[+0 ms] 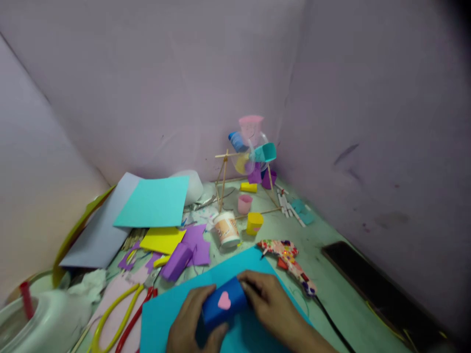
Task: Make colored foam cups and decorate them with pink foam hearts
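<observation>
The left hand point(191, 321) and the right hand point(270, 306) are both closed around a small blue paper roll point(223, 304). The left fingers wrap one end and the right fingers press on the other end. A pink heart point(224, 300) is stuck on the side of the roll that faces up. The roll lies just above a large blue sheet point(165, 314), which covers the bench point(331, 289) under both hands.

Just beyond the right hand lies a glue gun point(290, 260) with a colourful pattern, and its black cord point(331, 323) runs past the right wrist. Further right, near the wall, there is a dark flat slab point(368, 279).

To the left of the left hand lie scissors point(121, 314) with yellow and red handles, and further left a white jar point(40, 318).

Beyond the hands are purple scraps point(191, 247), a yellow sheet point(162, 239), a turquoise sheet point(154, 201) and a white paper cup point(226, 229). A small yellow roll point(253, 223) and a pink one point(244, 203) stand nearby. In the far corner stands a wheel model point(252, 152) of wooden sticks with coloured paper tubs.
</observation>
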Action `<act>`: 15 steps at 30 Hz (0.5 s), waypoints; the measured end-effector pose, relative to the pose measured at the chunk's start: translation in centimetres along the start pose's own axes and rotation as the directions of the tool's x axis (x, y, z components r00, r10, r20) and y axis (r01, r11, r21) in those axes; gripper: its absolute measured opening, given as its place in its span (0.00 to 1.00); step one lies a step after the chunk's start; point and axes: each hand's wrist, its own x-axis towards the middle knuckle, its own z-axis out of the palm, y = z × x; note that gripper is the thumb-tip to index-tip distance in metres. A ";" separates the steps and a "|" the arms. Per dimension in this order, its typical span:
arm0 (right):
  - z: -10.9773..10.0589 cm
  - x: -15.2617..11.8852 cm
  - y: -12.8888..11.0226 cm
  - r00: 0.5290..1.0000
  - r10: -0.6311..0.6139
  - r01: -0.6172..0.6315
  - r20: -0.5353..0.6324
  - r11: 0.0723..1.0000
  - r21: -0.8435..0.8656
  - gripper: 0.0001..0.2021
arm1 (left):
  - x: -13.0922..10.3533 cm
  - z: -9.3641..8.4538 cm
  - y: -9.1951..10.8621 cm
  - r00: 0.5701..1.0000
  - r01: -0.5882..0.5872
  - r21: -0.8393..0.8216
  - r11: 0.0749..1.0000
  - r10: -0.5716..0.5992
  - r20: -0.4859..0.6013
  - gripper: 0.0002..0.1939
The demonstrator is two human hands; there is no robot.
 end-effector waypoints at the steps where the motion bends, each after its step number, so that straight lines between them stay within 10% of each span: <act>1: -0.1 0.1 -0.1 1.000 0.006 -0.006 0.000 1.000 0.028 0.14 | 0.2 -0.4 0.5 0.998 0.031 0.009 0.999 -0.032 0.048 0.16; 7: -0.7 0.4 -0.6 0.976 0.125 -0.096 -0.180 0.982 0.164 0.12 | 0.9 -1.0 1.8 0.992 0.078 0.101 0.992 -0.087 0.092 0.16; 15: 0.6 -0.9 -2.1 0.975 0.187 -0.164 -0.117 0.969 0.183 0.24 | 0.0 0.1 1.0 0.993 -0.116 0.177 0.977 0.114 0.023 0.18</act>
